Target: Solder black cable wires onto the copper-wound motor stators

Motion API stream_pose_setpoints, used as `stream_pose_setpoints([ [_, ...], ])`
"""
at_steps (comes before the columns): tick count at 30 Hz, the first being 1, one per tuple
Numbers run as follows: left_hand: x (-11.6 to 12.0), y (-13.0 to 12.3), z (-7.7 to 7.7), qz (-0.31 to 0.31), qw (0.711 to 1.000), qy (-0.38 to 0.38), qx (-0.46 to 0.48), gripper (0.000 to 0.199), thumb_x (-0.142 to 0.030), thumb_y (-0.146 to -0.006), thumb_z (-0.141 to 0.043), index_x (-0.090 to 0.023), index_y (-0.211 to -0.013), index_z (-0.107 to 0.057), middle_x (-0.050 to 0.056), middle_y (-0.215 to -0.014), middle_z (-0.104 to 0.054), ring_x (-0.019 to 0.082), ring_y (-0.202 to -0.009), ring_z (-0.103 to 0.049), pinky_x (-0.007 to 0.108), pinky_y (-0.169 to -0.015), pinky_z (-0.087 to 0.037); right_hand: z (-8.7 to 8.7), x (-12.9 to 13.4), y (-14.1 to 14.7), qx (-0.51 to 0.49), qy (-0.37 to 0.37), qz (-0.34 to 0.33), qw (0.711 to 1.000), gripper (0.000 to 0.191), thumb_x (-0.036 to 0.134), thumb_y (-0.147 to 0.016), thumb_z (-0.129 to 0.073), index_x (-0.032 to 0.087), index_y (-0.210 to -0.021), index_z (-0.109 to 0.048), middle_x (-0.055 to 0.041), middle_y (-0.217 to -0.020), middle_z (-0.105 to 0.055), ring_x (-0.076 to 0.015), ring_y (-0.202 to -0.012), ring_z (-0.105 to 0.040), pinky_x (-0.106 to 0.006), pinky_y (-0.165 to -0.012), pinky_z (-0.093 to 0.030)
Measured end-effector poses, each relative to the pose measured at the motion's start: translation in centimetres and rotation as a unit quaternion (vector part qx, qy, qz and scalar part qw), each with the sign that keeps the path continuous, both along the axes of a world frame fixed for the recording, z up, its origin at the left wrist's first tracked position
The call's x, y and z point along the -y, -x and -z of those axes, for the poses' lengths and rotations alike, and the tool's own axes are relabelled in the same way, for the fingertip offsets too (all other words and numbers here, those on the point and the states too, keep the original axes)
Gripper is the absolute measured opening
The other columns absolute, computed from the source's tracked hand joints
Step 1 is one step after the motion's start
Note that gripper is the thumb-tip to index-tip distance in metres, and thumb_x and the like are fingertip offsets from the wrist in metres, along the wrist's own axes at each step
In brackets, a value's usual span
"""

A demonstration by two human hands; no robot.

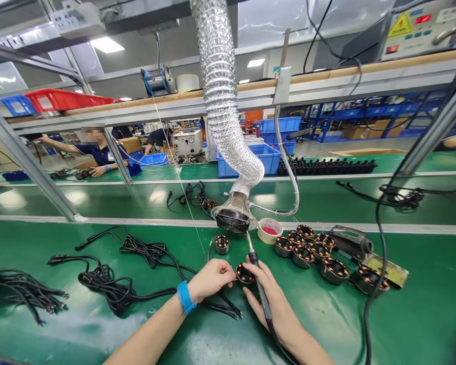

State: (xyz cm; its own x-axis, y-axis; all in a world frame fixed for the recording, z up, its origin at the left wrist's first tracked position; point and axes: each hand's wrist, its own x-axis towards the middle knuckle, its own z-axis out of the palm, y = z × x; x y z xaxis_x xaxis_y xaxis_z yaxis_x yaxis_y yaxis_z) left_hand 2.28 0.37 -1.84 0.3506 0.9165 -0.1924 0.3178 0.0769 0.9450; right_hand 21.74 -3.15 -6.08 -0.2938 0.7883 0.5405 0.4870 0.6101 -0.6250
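Observation:
My left hand (213,276), with a blue wristband, is closed in a pinch at the left side of a small wound motor stator (245,274). A thin solder wire (179,178) runs down from a reel to this hand; its end at the fingertips is hard to make out. In my right hand (274,296) is a soldering iron (263,294), its tip pointing up and away, towards the fume extractor. The fingers of that hand also touch the stator's right side. Another stator (222,245) with coloured leads stands just behind.
The fume extractor fan (232,221) hangs on a silver duct (220,76). To the right are a tape roll (269,231), several stators (303,256) and a metal stand (351,243). Black cables (109,286) lie left. A co-worker (98,152) sits across the bench.

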Motion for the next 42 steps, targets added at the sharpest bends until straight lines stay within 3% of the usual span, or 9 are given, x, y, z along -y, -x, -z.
stream_pose_setpoints([
  [7,0.3,-0.4,-0.4,-0.042,0.998,-0.035,0.024,0.021,-0.035,-0.083,-0.052,-0.015,-0.075,-0.054,-0.004,-0.065,-0.049,0.008,-0.052,-0.033,0.024,-0.053,-0.024,-0.2,-0.5,0.2,-0.015,0.007,-0.003,1.000,0.040,0.018,-0.093,-0.051,0.027,-0.131,-0.046,-0.0094,-0.134,-0.043,-0.0216,-0.119,-0.055,-0.035,-0.102,-0.048],
  [13,0.3,-0.8,0.2,-0.051,0.985,0.056,0.156,0.047,-0.060,-0.076,-0.063,-0.014,-0.080,-0.055,-0.006,-0.061,-0.046,0.003,-0.042,-0.022,0.024,-0.044,-0.010,-0.8,0.3,0.5,-0.012,0.005,0.002,1.000,0.040,0.015,-0.088,-0.055,0.026,-0.126,-0.048,-0.0094,-0.126,-0.046,-0.0215,-0.107,-0.060,-0.034,-0.094,-0.052],
  [17,0.4,-1.3,0.6,-0.063,0.973,0.062,0.215,0.050,-0.061,-0.075,-0.066,-0.013,-0.083,-0.057,-0.006,-0.063,-0.045,0.002,-0.042,-0.020,0.023,-0.043,-0.010,-0.9,0.5,0.8,-0.014,0.010,-0.001,1.000,0.039,0.015,-0.089,-0.055,0.027,-0.125,-0.047,-0.0081,-0.124,-0.045,-0.0213,-0.105,-0.059,-0.035,-0.092,-0.051],
  [21,0.4,-0.8,0.1,-0.060,0.990,0.026,0.124,0.047,-0.059,-0.078,-0.065,-0.012,-0.081,-0.059,-0.004,-0.065,-0.049,0.004,-0.046,-0.028,0.022,-0.045,-0.017,-1.2,0.9,0.8,-0.015,0.031,0.013,0.999,0.038,0.016,-0.090,-0.055,0.027,-0.124,-0.047,-0.0080,-0.124,-0.044,-0.0209,-0.102,-0.060,-0.035,-0.090,-0.051],
  [25,0.2,0.1,-0.6,0.000,0.999,-0.038,0.011,0.041,-0.052,-0.079,-0.065,-0.012,-0.070,-0.060,-0.001,-0.063,-0.054,0.009,-0.058,-0.041,0.024,-0.057,-0.030,-1.2,1.0,0.5,-0.016,0.022,0.036,0.999,0.036,0.018,-0.091,-0.055,0.026,-0.125,-0.047,-0.0090,-0.124,-0.044,-0.0219,-0.102,-0.060,-0.036,-0.090,-0.052],
  [34,0.0,0.8,-0.7,0.055,0.998,-0.010,-0.007,0.030,-0.041,-0.078,-0.062,-0.012,-0.070,-0.064,-0.001,-0.062,-0.058,0.011,-0.060,-0.047,0.024,-0.060,-0.034,-0.5,0.6,0.3,-0.013,-0.002,0.060,0.998,0.037,0.019,-0.089,-0.058,0.027,-0.125,-0.049,-0.0093,-0.126,-0.046,-0.0236,-0.108,-0.061,-0.036,-0.091,-0.054],
  [38,0.1,0.6,-0.9,0.044,0.997,0.051,0.043,0.039,-0.050,-0.076,-0.066,-0.012,-0.074,-0.065,-0.002,-0.059,-0.055,0.005,-0.045,-0.032,0.023,-0.046,-0.020,-0.7,0.7,0.4,-0.018,-0.006,0.058,0.998,0.036,0.019,-0.089,-0.058,0.026,-0.124,-0.050,-0.0093,-0.124,-0.047,-0.0228,-0.103,-0.063,-0.035,-0.089,-0.055],
  [42,0.4,-0.5,-0.4,0.012,0.982,0.122,0.143,0.050,-0.059,-0.071,-0.071,-0.010,-0.078,-0.064,-0.004,-0.055,-0.052,0.002,-0.037,-0.020,0.026,-0.043,-0.006,-1.1,0.7,0.6,-0.022,-0.001,0.049,0.999,0.033,0.016,-0.089,-0.055,0.026,-0.120,-0.050,-0.0080,-0.121,-0.047,-0.0214,-0.099,-0.062,-0.034,-0.087,-0.054],
])
